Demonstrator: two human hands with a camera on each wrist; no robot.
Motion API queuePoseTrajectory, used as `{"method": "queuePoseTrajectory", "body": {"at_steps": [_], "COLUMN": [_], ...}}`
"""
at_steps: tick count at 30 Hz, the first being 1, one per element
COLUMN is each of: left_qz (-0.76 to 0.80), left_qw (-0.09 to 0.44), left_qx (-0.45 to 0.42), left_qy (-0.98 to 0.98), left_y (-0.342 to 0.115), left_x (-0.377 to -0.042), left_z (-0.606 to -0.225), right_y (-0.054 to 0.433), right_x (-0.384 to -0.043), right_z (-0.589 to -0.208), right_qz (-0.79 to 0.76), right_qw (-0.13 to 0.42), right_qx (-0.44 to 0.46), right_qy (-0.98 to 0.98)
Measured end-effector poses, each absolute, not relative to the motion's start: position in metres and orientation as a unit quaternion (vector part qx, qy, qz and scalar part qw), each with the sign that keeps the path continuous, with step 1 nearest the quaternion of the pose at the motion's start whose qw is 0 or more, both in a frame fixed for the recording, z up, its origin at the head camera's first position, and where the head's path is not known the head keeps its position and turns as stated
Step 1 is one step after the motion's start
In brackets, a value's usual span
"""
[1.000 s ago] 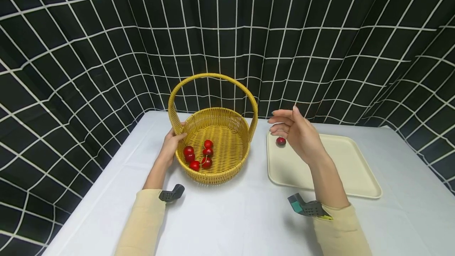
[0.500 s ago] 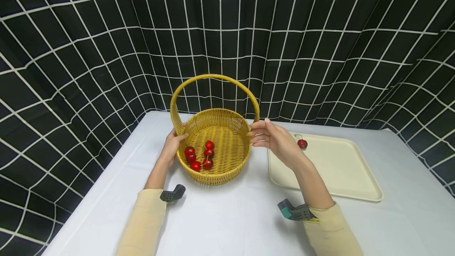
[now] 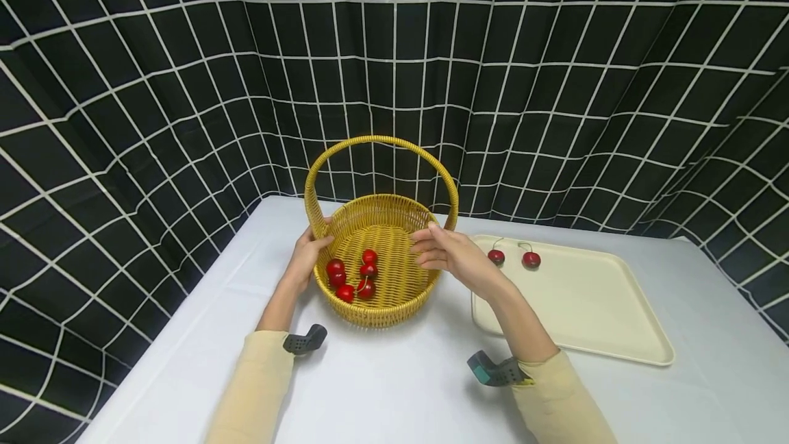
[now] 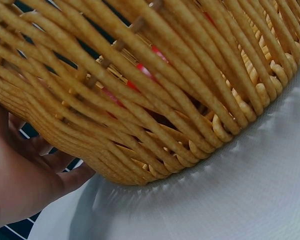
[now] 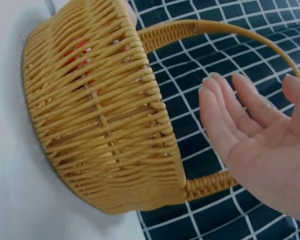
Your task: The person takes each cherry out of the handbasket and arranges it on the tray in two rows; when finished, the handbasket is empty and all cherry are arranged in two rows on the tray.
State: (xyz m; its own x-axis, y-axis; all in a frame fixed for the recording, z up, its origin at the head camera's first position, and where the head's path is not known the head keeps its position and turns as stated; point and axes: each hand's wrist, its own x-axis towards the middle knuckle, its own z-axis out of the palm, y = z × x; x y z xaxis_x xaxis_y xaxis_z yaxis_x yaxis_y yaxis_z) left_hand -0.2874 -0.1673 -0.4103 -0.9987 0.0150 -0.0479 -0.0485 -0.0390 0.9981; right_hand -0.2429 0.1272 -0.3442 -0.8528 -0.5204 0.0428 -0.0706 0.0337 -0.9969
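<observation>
Wicker basket (image 3: 376, 318) holds six red cherries (image 3: 345, 293), near left; your left hand (image 3: 305, 257) clasps its left rim, your right hand (image 3: 446, 251) hovers over its right side, fingers loose, holding nothing; two stemmed cherries (image 3: 531, 260) lie far left on cream tray (image 3: 579, 300), black gridded cloth (image 3: 407, 77) behind

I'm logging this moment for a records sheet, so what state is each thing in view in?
Basket: upright on the table
Handle: raised, arching over the basket
Basket cherries: six visible, lying clustered
Tray: lying flat
Tray cherries: two, apart, stems on
Left hand: gripping the basket's side
Right hand: holding nothing, raised at the basket's right side
</observation>
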Motion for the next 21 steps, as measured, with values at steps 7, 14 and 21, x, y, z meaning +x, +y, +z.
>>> {"method": "queuePoseTrajectory", "body": {"at_steps": [7, 14, 21], "left_qz": [0.715, 0.717, 0.72], "left_qw": [0.013, 0.013, 0.012], "left_qx": [-0.018, -0.016, -0.018], "left_qy": [0.699, 0.697, 0.694], "left_y": [-0.168, -0.168, -0.166], "left_x": [-0.293, -0.292, -0.293], "left_z": [-0.419, -0.419, -0.42], "right_y": [0.11, 0.093, 0.082], "right_x": [-0.255, -0.26, -0.266], "right_z": [-0.347, -0.35, -0.355], "right_qz": [-0.593, -0.565, -0.56], "right_qw": [0.208, 0.242, 0.252], "right_qx": [-0.209, -0.17, -0.164], "right_qy": [0.749, 0.771, 0.772]}}
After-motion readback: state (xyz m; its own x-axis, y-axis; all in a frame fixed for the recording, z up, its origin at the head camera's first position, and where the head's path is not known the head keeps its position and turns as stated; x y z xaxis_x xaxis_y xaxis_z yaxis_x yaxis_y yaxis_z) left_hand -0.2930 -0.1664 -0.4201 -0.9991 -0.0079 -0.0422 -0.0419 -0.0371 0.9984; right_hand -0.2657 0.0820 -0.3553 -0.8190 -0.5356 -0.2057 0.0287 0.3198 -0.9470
